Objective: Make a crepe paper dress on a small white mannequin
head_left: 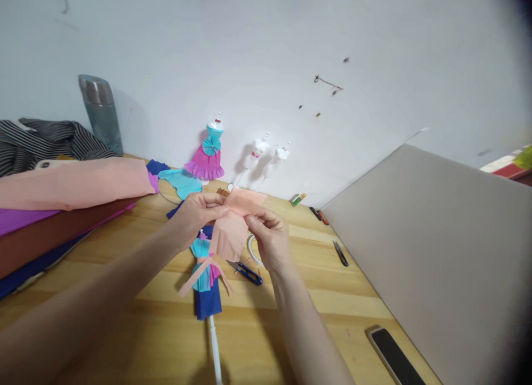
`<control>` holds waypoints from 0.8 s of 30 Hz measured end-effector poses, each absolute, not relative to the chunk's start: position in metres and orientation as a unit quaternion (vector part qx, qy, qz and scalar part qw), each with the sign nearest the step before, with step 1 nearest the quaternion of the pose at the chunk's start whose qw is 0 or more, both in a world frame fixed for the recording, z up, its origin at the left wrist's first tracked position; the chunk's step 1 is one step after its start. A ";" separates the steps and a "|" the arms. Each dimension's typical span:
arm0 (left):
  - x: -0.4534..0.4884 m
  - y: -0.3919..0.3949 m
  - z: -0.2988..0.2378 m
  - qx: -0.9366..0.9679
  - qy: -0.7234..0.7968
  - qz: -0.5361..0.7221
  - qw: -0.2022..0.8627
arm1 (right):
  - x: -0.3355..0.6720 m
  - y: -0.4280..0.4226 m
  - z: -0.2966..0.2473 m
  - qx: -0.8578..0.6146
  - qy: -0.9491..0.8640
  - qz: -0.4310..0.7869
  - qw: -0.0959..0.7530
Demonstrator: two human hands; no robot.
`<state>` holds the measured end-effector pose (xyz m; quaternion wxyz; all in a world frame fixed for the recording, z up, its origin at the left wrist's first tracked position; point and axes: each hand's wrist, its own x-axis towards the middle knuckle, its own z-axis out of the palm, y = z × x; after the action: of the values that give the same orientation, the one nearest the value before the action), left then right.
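Observation:
A piece of peach crepe paper [230,232] hangs between both hands, pinched along its upper middle. My left hand [197,216] closes thumb and fingers on its left side; my right hand [270,232] pinches its right side. Partly behind the paper, a small mannequin dressed in blue, turquoise and pink paper [208,304] lies on the table, with peach strips across its waist and a white stand pole toward me. Thread snips with dark blue handles [249,274] lie just below the paper. Beside my right hand, a white ring [252,249] is partly hidden.
Against the wall stand a mannequin in a turquoise and magenta dress [205,160] and two bare white mannequins [255,152] [277,159]. Rolled coloured paper [75,183] and a bottle [102,116] are left. A cutter [341,253], a phone [394,354] and a grey panel [436,252] are right.

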<state>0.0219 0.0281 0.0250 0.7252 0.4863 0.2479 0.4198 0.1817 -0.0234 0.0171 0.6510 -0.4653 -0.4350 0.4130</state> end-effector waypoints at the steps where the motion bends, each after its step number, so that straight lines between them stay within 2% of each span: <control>1: 0.021 0.028 0.025 0.488 0.242 0.420 0.726 | 0.182 -0.024 0.018 -0.460 -0.431 0.421 0.652; 8: 0.020 0.029 0.028 0.502 0.222 0.420 0.723 | 0.182 -0.026 0.022 -0.421 -0.406 0.464 0.665; 18: 0.018 0.029 0.030 0.542 0.265 0.429 0.672 | 0.184 -0.029 0.026 -0.394 -0.432 0.504 0.637; 24: 0.018 0.029 0.030 0.567 0.267 0.409 0.664 | 0.182 -0.027 0.021 -0.447 -0.441 0.481 0.612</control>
<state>0.0183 0.0287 0.0303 0.6637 0.5668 0.2667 0.4088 0.1820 -0.0272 0.0215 0.6118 -0.4469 -0.4414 0.4807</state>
